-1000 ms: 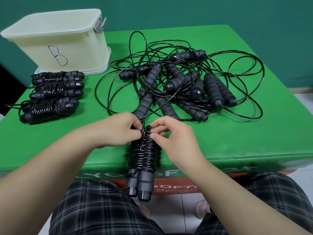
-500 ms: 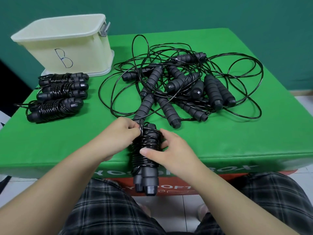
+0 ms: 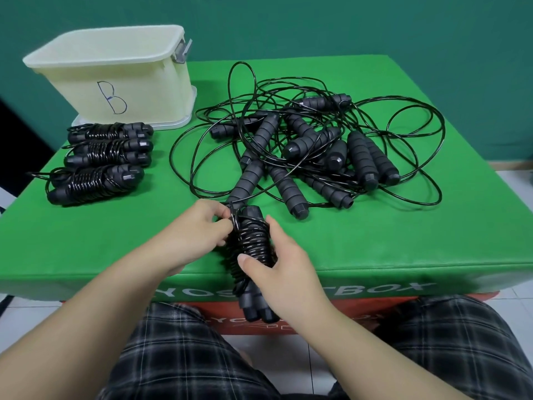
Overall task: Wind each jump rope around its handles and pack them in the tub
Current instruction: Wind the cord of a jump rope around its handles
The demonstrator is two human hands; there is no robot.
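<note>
green padded box (image 3: 375,241), teal wall (image 3: 346,24), plaid shorts (image 3: 178,356), tiled floor (image 3: 317,356)

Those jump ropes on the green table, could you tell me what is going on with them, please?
A person is winding jump ropes around their handles. The right hand grips the wound bundle at the table's near edge, while the left hand pinches the cord at its top. Three finished bundles lie at the left in front of the cream tub; whether anything is inside it cannot be seen. A tangled pile of unwound ropes waits in the middle of the table.
</note>
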